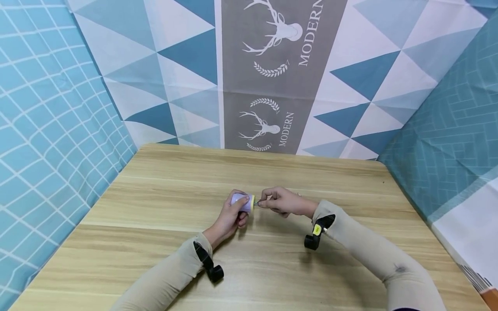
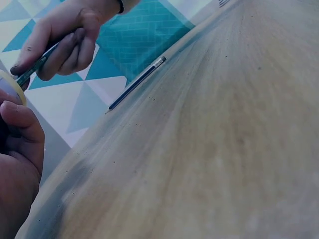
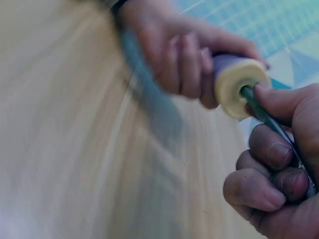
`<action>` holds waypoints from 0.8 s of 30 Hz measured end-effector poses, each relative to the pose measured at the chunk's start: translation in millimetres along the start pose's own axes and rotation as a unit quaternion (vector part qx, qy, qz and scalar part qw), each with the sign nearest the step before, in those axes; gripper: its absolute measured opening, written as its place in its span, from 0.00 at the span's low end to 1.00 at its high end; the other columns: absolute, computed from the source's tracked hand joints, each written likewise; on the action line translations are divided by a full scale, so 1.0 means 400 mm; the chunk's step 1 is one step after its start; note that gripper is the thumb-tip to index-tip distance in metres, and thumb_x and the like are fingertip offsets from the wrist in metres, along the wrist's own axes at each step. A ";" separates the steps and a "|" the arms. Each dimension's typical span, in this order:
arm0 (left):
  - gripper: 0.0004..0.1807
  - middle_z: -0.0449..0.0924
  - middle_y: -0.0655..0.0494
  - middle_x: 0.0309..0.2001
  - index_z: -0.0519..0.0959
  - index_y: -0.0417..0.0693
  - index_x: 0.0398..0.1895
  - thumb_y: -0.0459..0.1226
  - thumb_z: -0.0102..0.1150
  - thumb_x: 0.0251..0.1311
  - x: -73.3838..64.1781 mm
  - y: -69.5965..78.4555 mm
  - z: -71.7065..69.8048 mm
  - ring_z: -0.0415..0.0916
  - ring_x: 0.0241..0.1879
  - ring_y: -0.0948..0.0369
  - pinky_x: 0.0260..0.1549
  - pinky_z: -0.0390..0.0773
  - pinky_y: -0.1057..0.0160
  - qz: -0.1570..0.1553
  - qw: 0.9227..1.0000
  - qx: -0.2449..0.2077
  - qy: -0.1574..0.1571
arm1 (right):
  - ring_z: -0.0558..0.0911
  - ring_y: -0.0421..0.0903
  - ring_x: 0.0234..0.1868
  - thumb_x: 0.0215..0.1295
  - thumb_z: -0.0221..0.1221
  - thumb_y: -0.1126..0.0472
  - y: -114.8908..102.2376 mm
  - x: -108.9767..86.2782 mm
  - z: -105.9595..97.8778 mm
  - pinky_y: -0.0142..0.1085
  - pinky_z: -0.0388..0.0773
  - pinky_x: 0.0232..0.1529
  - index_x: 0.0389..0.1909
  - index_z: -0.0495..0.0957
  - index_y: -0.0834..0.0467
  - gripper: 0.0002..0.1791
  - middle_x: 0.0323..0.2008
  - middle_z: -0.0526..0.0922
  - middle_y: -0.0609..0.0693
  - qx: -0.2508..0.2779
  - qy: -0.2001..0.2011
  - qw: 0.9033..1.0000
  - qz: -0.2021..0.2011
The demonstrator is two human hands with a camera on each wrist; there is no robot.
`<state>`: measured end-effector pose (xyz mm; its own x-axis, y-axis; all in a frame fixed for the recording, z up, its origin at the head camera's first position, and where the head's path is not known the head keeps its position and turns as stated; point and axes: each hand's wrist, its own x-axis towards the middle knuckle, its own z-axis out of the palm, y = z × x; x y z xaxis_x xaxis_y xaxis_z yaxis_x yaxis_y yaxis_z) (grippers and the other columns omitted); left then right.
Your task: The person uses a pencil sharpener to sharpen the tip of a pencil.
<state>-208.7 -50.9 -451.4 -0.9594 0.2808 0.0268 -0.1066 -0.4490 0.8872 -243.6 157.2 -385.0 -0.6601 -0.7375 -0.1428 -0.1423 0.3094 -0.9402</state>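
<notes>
My left hand (image 1: 227, 216) grips a lavender, cylindrical pencil sharpener (image 1: 236, 198) with a yellow end, which faces right. A dark green pencil (image 3: 264, 115) stands with its tip inside the hole in that yellow end (image 3: 227, 92). Thumb and fingers of my right hand (image 1: 283, 201) pinch the pencil close to the hole, and the other fingers curl along its shaft in the right wrist view. Both hands are over the middle of the table. The pencil's tip is hidden within the sharpener.
A second pencil (image 2: 137, 83) lies on the wooden table (image 1: 155, 207), seen in the left wrist view beyond the hands. Patterned cloth (image 1: 186, 86) hangs behind the table's far edge, with blue cloth (image 1: 46, 108) at the left side.
</notes>
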 end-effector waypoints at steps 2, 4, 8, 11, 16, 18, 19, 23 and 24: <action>0.07 0.61 0.58 0.14 0.66 0.52 0.45 0.37 0.52 0.69 -0.001 0.000 0.001 0.60 0.09 0.67 0.08 0.61 0.70 0.003 1.000 0.007 -0.004 | 0.53 0.36 0.09 0.76 0.50 0.62 0.004 -0.003 -0.001 0.30 0.51 0.11 0.40 0.67 0.72 0.14 0.09 0.57 0.42 0.090 -0.022 0.994 0.051; 0.08 0.62 0.58 0.14 0.66 0.51 0.45 0.36 0.52 0.68 -0.002 -0.002 0.001 0.60 0.09 0.67 0.08 0.61 0.70 0.004 1.000 0.012 -0.007 | 0.55 0.35 0.09 0.78 0.47 0.61 0.011 -0.007 0.000 0.28 0.51 0.10 0.40 0.67 0.68 0.11 0.09 0.58 0.42 0.160 -0.043 0.982 0.088; 0.08 0.62 0.58 0.14 0.66 0.51 0.46 0.35 0.53 0.67 -0.003 -0.003 0.001 0.60 0.09 0.68 0.07 0.61 0.71 0.003 1.000 0.015 -0.012 | 0.57 0.33 0.09 0.79 0.43 0.60 0.018 -0.016 0.005 0.26 0.52 0.10 0.42 0.68 0.60 0.08 0.10 0.59 0.41 0.218 -0.066 0.967 0.116; 0.08 0.63 0.58 0.14 0.66 0.51 0.46 0.35 0.52 0.68 -0.003 0.002 0.000 0.60 0.09 0.68 0.08 0.61 0.71 0.003 1.000 0.019 -0.016 | 0.56 0.35 0.10 0.79 0.46 0.60 0.018 -0.018 0.007 0.28 0.51 0.11 0.42 0.67 0.64 0.10 0.10 0.59 0.41 0.188 -0.053 0.975 0.103; 0.07 0.63 0.58 0.15 0.67 0.52 0.46 0.34 0.51 0.68 -0.002 0.009 -0.002 0.61 0.09 0.67 0.08 0.62 0.71 0.004 0.999 0.024 -0.025 | 0.58 0.39 0.11 0.77 0.51 0.57 0.005 -0.024 0.004 0.31 0.57 0.13 0.47 0.68 0.73 0.19 0.10 0.62 0.44 0.037 -0.013 0.998 0.054; 0.07 0.63 0.58 0.15 0.67 0.53 0.45 0.34 0.51 0.69 -0.002 0.010 -0.001 0.61 0.09 0.67 0.08 0.63 0.71 0.003 0.999 0.023 -0.024 | 0.62 0.39 0.12 0.75 0.53 0.57 -0.004 -0.032 0.005 0.32 0.62 0.14 0.47 0.73 0.70 0.17 0.12 0.66 0.45 -0.048 0.007 0.999 0.023; 0.06 0.63 0.58 0.14 0.67 0.53 0.45 0.34 0.51 0.69 -0.002 0.010 0.000 0.61 0.09 0.67 0.08 0.63 0.71 0.003 1.000 0.022 -0.022 | 0.64 0.38 0.13 0.74 0.55 0.56 -0.008 -0.036 0.006 0.31 0.64 0.16 0.46 0.74 0.67 0.15 0.14 0.68 0.45 -0.100 0.019 0.995 0.001; 0.06 0.63 0.58 0.14 0.67 0.53 0.45 0.35 0.51 0.70 -0.001 0.009 0.000 0.61 0.09 0.67 0.08 0.63 0.71 -0.001 1.000 0.021 -0.012 | 0.70 0.35 0.19 0.71 0.60 0.56 -0.014 -0.053 0.015 0.32 0.71 0.22 0.50 0.77 0.60 0.13 0.20 0.74 0.42 -0.319 0.079 0.938 -0.111; 0.06 0.63 0.58 0.14 0.67 0.52 0.46 0.36 0.51 0.70 -0.001 0.009 0.000 0.61 0.09 0.67 0.08 0.63 0.71 -0.002 1.000 0.020 -0.010 | 0.71 0.35 0.21 0.70 0.61 0.57 -0.013 -0.055 0.019 0.32 0.73 0.24 0.50 0.77 0.60 0.13 0.23 0.75 0.42 -0.362 0.095 0.916 -0.142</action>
<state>-208.8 -52.7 -448.1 -0.9533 0.3002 0.0318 -0.1001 -0.4136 0.9049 -223.0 167.3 -379.4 -0.6272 -0.7536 0.1968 -0.7352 0.4895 -0.4689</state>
